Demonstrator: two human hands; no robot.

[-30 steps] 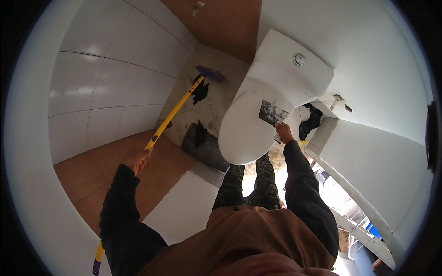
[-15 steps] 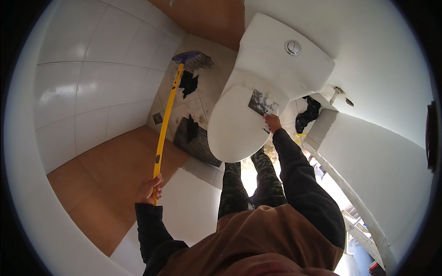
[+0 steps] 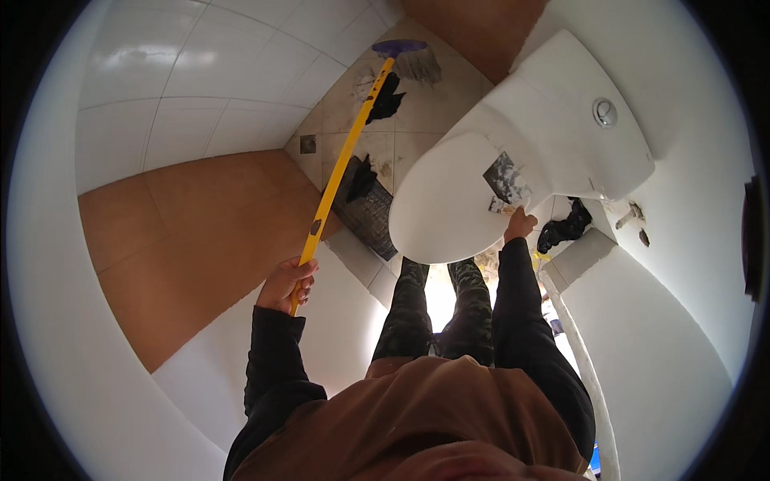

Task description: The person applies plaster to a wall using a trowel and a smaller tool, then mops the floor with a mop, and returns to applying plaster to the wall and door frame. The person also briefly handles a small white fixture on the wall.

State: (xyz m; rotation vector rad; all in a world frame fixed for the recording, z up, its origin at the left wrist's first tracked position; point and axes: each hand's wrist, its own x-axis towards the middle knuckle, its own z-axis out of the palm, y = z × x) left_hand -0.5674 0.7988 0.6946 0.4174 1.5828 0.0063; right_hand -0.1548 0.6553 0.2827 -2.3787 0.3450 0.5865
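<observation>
My left hand [image 3: 287, 286] is wrapped round the lower end of a broom's yellow handle [image 3: 345, 156]. The broom's purple head [image 3: 399, 47], with its grey bristles, rests on the tiled floor in the far corner. On the white toilet's closed lid [image 3: 441, 200] lies a dark flat piece smeared with white [image 3: 503, 176], and a smaller patterned scrap [image 3: 499, 206] is beside it. My right hand [image 3: 520, 225] is closed at the lid's right edge, close to these pieces. Something pale shows at its fingertips, too small to name.
Black crumpled plastic [image 3: 387, 99] lies near the broom head, and another black scrap [image 3: 362, 178] sits on a dark mat [image 3: 365, 212]. A black bag [image 3: 564, 228] is right of the toilet. A floor drain [image 3: 308, 144] lies by the left wall. Broken plaster surrounds a pipe [image 3: 630, 215].
The view has shifted, so the toilet appears farther right. The broom head has moved farther away along the floor. My right hand remains by the dark piece, now nearer the lid's edge.
</observation>
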